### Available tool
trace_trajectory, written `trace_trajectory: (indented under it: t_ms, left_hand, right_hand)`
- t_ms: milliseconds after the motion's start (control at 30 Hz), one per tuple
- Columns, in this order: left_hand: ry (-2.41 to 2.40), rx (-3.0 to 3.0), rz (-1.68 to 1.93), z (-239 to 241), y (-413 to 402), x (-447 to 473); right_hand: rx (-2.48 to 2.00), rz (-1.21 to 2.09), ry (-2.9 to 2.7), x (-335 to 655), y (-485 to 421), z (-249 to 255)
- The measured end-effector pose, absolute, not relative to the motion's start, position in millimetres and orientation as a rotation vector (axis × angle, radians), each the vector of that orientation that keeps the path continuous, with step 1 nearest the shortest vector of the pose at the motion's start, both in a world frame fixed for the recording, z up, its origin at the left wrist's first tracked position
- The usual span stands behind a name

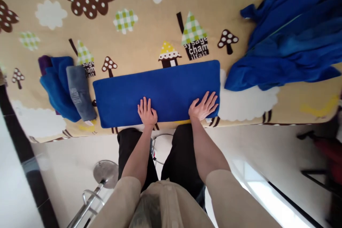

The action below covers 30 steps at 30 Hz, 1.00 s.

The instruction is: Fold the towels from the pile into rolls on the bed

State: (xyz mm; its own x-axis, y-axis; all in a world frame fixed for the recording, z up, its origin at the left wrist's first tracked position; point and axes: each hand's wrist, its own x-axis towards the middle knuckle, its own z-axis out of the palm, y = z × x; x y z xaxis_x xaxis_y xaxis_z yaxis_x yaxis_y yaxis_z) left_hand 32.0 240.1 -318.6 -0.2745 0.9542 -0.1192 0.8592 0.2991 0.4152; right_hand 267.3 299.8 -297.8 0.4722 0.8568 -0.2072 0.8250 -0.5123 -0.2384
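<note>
Two bare hands, palms down, rest on a flat blue cloth (pixel 165 85) lying along the near edge of a table (pixel 144 44) w/ a printed cover. L hand (pixel 148 113) is open nr the middle of the near side, fingers a bit apart, thumb out to the R. R hand (pixel 203 107) is spread wider, thumb out to the L, nr the near R corner. Neither pinches the fabric.

The flat cloth is a long rect. w/ rounded corners; surface looks smooth, matte, soft. Tabletop also bears, at L, a rolled gray towel (pixel 78 92), w/ pale lettering, against a folded blue piece (pixel 60 87), & a bit of purple fabric (pixel 44 65) poking out at the back. At R, just beside the flat cloth, sits a loose blue heap (pixel 285 48), creased & rumpled, w/ a thin green line across it.

Cover is beige, w/ clouds, mushrooms & houses, some dotted, some checked. Below L: a stool (pixel 106 172), round shiny metal base.
</note>
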Motion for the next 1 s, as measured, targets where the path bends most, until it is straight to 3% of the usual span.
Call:
trace_trajectory:
  t_ms: [367,533,633,833,1000]
  left_hand:
    - [2.143,1.475,0.563,-329.4,241.5,32.4]
    - [2.162,1.47,0.568,-331.5,241.6,31.2]
    - [2.143,1.485,0.586,-333.0,241.1,30.6]
    - [2.068,1.402,0.657,-338.8,240.1,29.6]
    - [2.067,1.405,0.676,-338.2,241.8,30.2]
  right_hand:
    - [-2.517,0.196,-1.399,261.7,301.0,-286.4]
    - [-2.04,0.664,-2.024,201.8,333.5,-265.2]
    - [-1.901,0.763,-2.216,207.5,372.5,-273.2]
    - [-2.12,0.606,-2.285,313.7,447.7,-285.0]
    - [-2.241,0.368,-2.131,322.7,447.5,-281.7]
